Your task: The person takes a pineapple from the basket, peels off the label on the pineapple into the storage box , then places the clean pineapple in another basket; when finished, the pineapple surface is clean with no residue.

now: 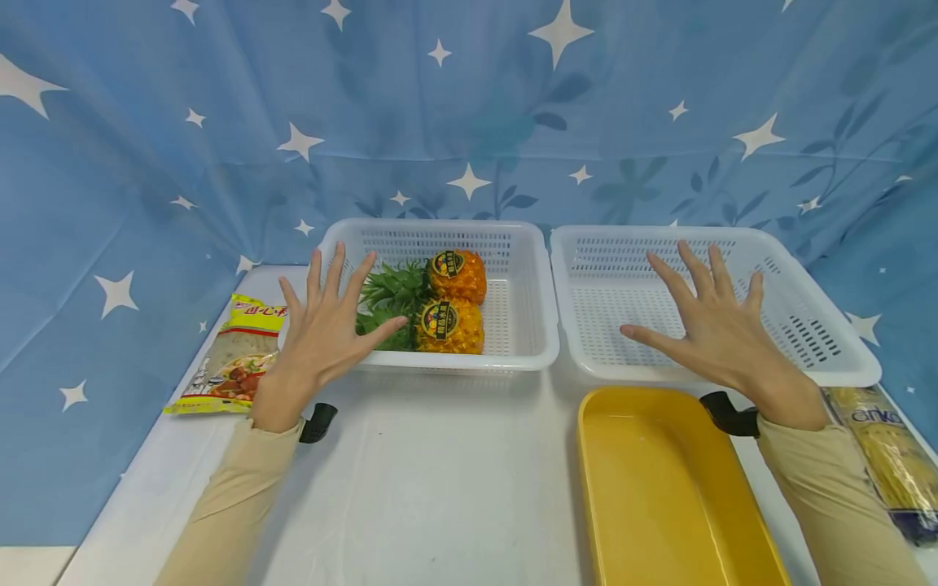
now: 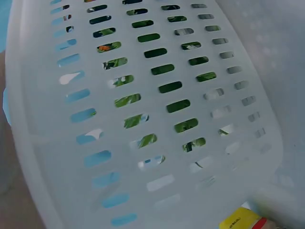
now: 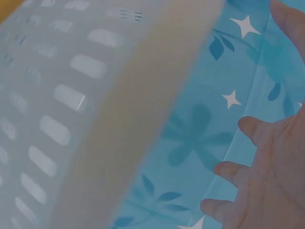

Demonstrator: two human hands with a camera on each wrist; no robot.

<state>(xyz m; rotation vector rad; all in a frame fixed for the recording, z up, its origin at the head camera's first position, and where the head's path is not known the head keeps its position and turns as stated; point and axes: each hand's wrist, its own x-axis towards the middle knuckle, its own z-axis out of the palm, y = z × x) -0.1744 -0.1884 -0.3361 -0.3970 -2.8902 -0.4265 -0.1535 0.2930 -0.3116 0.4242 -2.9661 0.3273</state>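
My left hand (image 1: pixel 320 325) spreads its fingers over the left end of a white slotted basket (image 1: pixel 548 325), holding nothing. Inside that basket lie two pineapple-like items (image 1: pixel 449 325) with orange and yellow bodies, dark round labels and green leaves (image 1: pixel 396 286). Through the basket's slotted wall (image 2: pixel 157 67), the left wrist view shows bits of green. My right hand (image 1: pixel 714 330), fingers fanned out, is over a second white basket (image 1: pixel 601 313) with nothing in its grasp. In the right wrist view the fingers (image 3: pixel 231 171) of this hand appear beside the blurred basket rim (image 3: pixel 128 95).
A yellow tray (image 1: pixel 652 488) sits in front of the right basket. Left of the baskets lies a yellow-edged food packet (image 1: pixel 238 358); at the far right is a clear pack of yellowish food (image 1: pixel 883 448). A blue star-patterned curtain (image 1: pixel 469 106) hangs behind the white table (image 1: pixel 440 480).
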